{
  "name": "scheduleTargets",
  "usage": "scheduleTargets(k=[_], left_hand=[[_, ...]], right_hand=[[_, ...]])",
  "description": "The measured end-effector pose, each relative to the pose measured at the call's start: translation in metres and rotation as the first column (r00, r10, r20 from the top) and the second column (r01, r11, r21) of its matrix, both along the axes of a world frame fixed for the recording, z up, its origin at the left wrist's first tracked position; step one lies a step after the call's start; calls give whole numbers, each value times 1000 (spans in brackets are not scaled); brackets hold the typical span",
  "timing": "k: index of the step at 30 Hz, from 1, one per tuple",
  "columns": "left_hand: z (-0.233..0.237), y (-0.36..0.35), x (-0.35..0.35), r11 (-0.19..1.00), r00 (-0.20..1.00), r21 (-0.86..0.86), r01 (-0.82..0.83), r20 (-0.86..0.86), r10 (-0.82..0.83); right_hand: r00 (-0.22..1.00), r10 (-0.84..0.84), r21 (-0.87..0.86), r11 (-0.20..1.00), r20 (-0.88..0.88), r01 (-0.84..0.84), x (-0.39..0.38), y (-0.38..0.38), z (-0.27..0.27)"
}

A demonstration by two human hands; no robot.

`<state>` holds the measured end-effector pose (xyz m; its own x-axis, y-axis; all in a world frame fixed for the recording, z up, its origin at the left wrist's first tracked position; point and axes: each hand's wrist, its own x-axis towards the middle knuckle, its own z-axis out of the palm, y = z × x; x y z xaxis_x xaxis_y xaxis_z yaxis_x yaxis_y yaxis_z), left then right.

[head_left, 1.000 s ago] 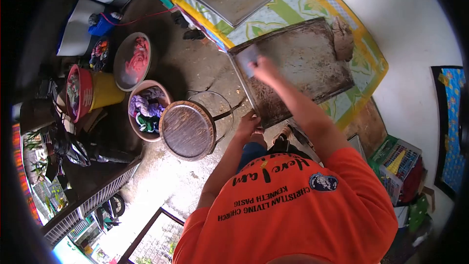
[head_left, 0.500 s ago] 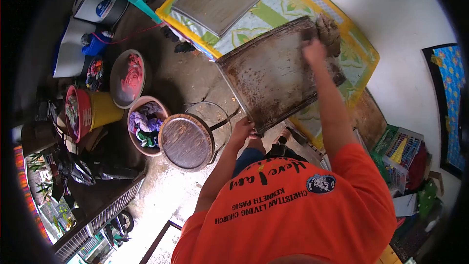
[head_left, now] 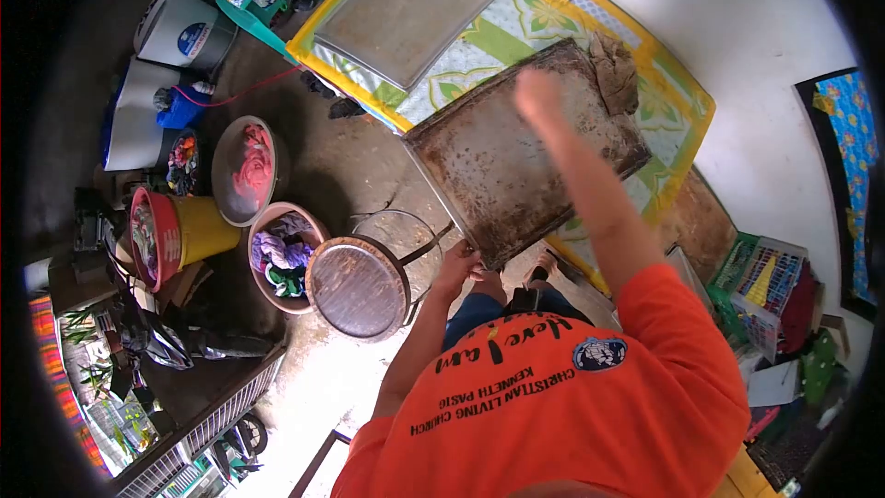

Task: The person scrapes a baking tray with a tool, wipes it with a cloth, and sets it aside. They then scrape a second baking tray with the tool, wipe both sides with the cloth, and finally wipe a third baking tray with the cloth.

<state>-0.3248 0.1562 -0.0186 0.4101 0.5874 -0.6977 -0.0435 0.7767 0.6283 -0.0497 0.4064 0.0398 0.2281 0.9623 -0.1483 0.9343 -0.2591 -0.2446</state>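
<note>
Rusty rectangular metal tray [head_left: 516, 157], one of two with the flat grey metal tray [head_left: 415, 0], has its near corner clasped by the left hand [head_left: 458, 263]. The right hand [head_left: 539, 97] is above it, too blurred to read the fingers.

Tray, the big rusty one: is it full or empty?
Empty: the tray shows only its bare, stained bottom; just the right hand is over it.

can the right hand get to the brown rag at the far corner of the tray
Probably yes: the right hand is above the tray, near the rag, with nothing between them.
</note>
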Motion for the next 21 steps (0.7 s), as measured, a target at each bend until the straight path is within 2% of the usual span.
scheduleTargets(k=[1,3,4,6,7,9,10,11,12,13,16,18,19,20,21], left_hand=[[0,0,-1,1000,1000,2,12,3,-12],[-3,1,-1,1000,1000,-12,23,-21,-23],[-3,1,-1,999,999,-20,30,-33,-31],[2,1,2,1000,999,-2,26,-40,-26],[4,0,1,1000,999,6,20,-48,-20],[5,-3,1,1000,998,5,-22,-51,22],[5,-4,2,999,998,3,-44,-49,44],[4,-5,2,999,998,11,-49,-49,50],[2,-6,1,998,998,12,-55,-37,56],[1,-7,1,998,998,12,-60,-24,60],[5,-2,2,999,999,-4,-38,-38,38],[9,2,3,1000,999,-8,-18,-43,18],[10,3,4,1000,999,-3,-15,-35,15],[11,3,3,1000,999,1,-8,-31,8],[6,2,1,1000,1000,-5,6,-11,-6]], right_hand=[[1000,1,-11,1000,-23,-2,-45,-8,-5],[965,250,-63,965,-84,-255,-124,-33,-1],[940,301,38,954,-162,-298,-154,-50,6],[891,335,-6,935,-307,-354,-171,-62,19],[909,262,-80,950,-323,-302,-160,-57,18],[920,27,-87,994,-392,-66,-103,-37,-12],[906,-73,-26,997,-416,69,-61,-27,-9],[904,-100,21,993,-416,120,-9,-15,-18],[931,-251,98,953,-266,286,39,0,-38],[939,-295,129,939,-179,319,64,-5,0],[948,-308,83,945,-85,315,85,-2,16],[997,-76,73,995,19,75,38,-7,-6],[999,48,119,992,-11,-46,-3,-26,10],[980,199,70,978,-30,-196,-36,-34,2],[968,241,68,969,-72,-236,-71,-43,-5]])
